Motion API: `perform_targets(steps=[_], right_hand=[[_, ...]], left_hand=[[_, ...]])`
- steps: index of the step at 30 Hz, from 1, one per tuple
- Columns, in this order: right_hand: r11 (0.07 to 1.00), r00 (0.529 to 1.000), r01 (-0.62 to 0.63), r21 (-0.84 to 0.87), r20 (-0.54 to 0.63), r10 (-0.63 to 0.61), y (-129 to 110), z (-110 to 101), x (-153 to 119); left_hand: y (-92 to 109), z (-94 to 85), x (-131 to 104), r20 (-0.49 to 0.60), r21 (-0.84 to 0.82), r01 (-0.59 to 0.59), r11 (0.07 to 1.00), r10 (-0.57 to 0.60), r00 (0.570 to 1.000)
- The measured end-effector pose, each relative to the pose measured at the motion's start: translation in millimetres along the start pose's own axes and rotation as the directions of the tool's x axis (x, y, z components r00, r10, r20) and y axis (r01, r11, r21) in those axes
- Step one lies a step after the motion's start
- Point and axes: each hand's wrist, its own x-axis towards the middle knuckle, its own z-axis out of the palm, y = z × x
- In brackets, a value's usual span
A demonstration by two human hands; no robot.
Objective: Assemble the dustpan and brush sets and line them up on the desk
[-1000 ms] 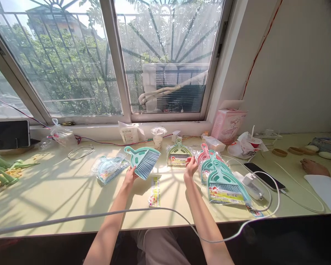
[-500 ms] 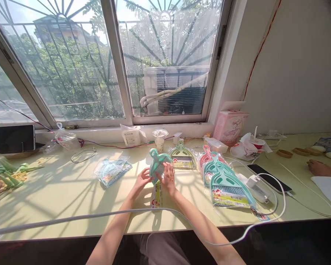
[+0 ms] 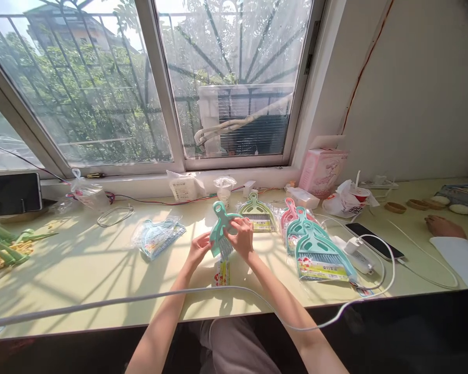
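Note:
Between my hands, a teal dustpan with a small brush (image 3: pixel 220 228) is held up off the table, handle pointing away from me. My left hand (image 3: pixel 200 248) grips its left edge. On the right side, my right hand (image 3: pixel 242 234) has its fingers bent over the pan and brush. Beneath it a printed label card (image 3: pixel 221 272) lies on the table. To the right are wrapped dustpan sets: a teal one (image 3: pixel 323 254) in front, a pink one (image 3: pixel 289 208) behind, and an olive-green one (image 3: pixel 255 213) further back. A light blue wrapped set (image 3: pixel 159 236) lies to the left.
A white cable (image 3: pixel 140 298) crosses in front of my forearms. At right are a phone (image 3: pixel 374 240), a power strip (image 3: pixel 354 257) and another person's hand (image 3: pixel 445 226). A plastic cup (image 3: pixel 224 191) and a pink box (image 3: pixel 323 169) stand by the window. A tablet (image 3: pixel 13 193) is at left.
My right hand has shifted up and now bends its fingers over the dustpan, where they were stretched across its front. The dustpan has turned slightly. The whole view has shifted a little.

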Motion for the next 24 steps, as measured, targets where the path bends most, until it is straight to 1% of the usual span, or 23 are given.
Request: perform_targets(steps=[2, 3, 5, 6, 8, 11, 13, 15, 18, 20, 21, 23, 24], right_hand=[[1.0, 1.0, -0.013, -0.011, -0.009, 0.012, 1.9, -14.5, 5.6], [1.0, 1.0, -0.028, -0.004, -0.003, 0.028, 2.8, -21.4, 7.9], [0.999, 0.998, -0.045, 0.009, 0.046, 0.044, 1.8, -32.1, 10.6], [0.999, 0.996, -0.041, 0.008, 0.085, 0.04, -1.0, -34.9, 10.6], [1.0, 0.986, -0.023, -0.019, 0.167, 0.026, -11.7, -34.0, 8.2], [0.996, 0.97, -0.03, -0.089, 0.237, 0.05, -34.4, -19.9, 2.6], [0.989, 0.967, -0.076, -0.13, 0.233, 0.104, -47.0, -7.9, 1.8], [0.985, 0.972, -0.104, -0.138, 0.196, 0.13, -54.5, 1.7, 4.6], [0.991, 0.985, -0.109, -0.072, 0.129, 0.118, -57.6, 7.9, 12.4], [0.993, 0.983, -0.121, 0.001, 0.142, 0.12, -56.3, 4.9, 17.8], [0.99, 0.976, -0.138, 0.04, 0.174, 0.129, -54.7, 0.6, 20.3], [0.974, 0.946, -0.203, 0.104, 0.276, 0.168, -48.6, -15.3, 25.6], [0.963, 0.925, -0.241, 0.12, 0.329, 0.191, -43.9, -27.1, 28.6]], left_hand=[[-0.7, -7.1, 2.7, -0.09, 0.065, -0.066, 0.996, 0.072, 0.993], [-0.9, -10.9, 3.7, -0.154, 0.115, -0.099, 0.988, 0.116, 0.981], [-0.7, -16.7, 3.9, -0.263, 0.214, -0.139, 0.967, 0.194, 0.945], [-0.6, -17.9, 2.8, -0.287, 0.249, -0.148, 0.957, 0.219, 0.933], [-1.1, -16.3, -1.7, -0.282, 0.295, -0.142, 0.945, 0.228, 0.932], [-5.9, -8.5, -11.1, -0.296, 0.352, -0.058, 0.934, 0.171, 0.94], [-11.9, -5.5, -16.0, -0.341, 0.362, -0.021, 0.932, 0.154, 0.927], [-18.3, -6.3, -18.1, -0.363, 0.335, -0.052, 0.941, 0.18, 0.914], [-23.7, -12.4, -16.7, -0.352, 0.314, -0.104, 0.944, 0.217, 0.911], [-22.2, -19.7, -14.4, -0.332, 0.374, -0.088, 0.923, 0.222, 0.917], [-20.0, -24.8, -13.0, -0.344, 0.419, -0.069, 0.905, 0.229, 0.91], [-13.6, -39.0, -9.7, -0.411, 0.482, -0.032, 0.875, 0.259, 0.874], [-9.9, -47.4, -7.7, -0.471, 0.494, -0.01, 0.87, 0.278, 0.837]])
